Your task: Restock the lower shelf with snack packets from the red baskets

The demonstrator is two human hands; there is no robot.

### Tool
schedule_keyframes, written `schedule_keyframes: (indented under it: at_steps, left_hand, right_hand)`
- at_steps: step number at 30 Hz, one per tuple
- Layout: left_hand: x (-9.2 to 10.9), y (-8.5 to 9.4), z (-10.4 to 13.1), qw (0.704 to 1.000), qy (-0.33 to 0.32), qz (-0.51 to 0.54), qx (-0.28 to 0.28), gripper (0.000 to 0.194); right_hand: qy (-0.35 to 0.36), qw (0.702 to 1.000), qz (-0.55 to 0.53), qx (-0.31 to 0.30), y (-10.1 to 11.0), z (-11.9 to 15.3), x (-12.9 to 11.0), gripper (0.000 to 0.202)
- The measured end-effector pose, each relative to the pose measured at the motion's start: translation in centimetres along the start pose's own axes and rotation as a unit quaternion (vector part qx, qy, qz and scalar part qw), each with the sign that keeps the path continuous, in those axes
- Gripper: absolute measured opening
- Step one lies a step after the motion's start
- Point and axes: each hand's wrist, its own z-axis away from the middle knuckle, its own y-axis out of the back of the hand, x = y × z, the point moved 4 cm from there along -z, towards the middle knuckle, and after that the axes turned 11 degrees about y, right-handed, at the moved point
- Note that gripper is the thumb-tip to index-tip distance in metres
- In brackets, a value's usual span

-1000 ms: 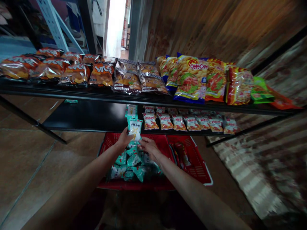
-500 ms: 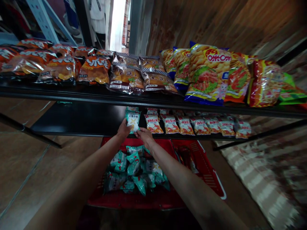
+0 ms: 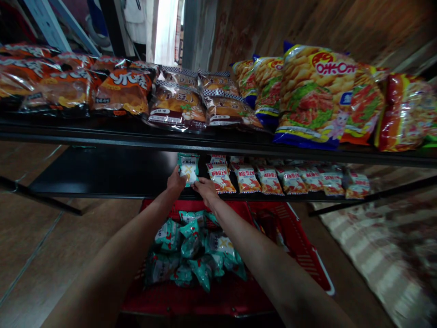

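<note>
A small teal and white snack bag (image 3: 189,167) stands near the front edge of the lower black shelf (image 3: 112,171), left of a row of white and orange bags (image 3: 220,177). My left hand (image 3: 177,181) grips its left side, with the thumb on the front. My right hand (image 3: 205,187) pinches its lower right corner. Below both hands, several teal bags (image 3: 191,243) lie heaped in a red basket (image 3: 191,303).
The upper shelf (image 3: 136,136) carries orange chip bags (image 3: 123,93), brown potato chip bags (image 3: 177,107) and large yellow and blue bags (image 3: 312,100). Another red basket section (image 3: 303,255) with a white handle sits at the right. Striped fabric (image 3: 368,255) lies beyond it.
The view has moved closer to the shelves. Both hands still hold the teal bag, which now looks more upright and set on the lower shelf.
</note>
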Motion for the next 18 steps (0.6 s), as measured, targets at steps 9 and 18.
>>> schedule_keyframes:
  at_steps: [9,18]
  left_hand:
    - [1.3,0.6,1.3,0.967,-0.041,-0.243,0.055,0.058]
    - [1.8,1.7,0.1,0.969,-0.068,-0.217,0.094,0.058]
  right_hand:
    - [0.013,0.996,0.085,-0.005,0.2,-0.2,-0.6,0.021]
    - [0.041,0.97,0.24,0.009,1.3,0.4,-3.4,0.045]
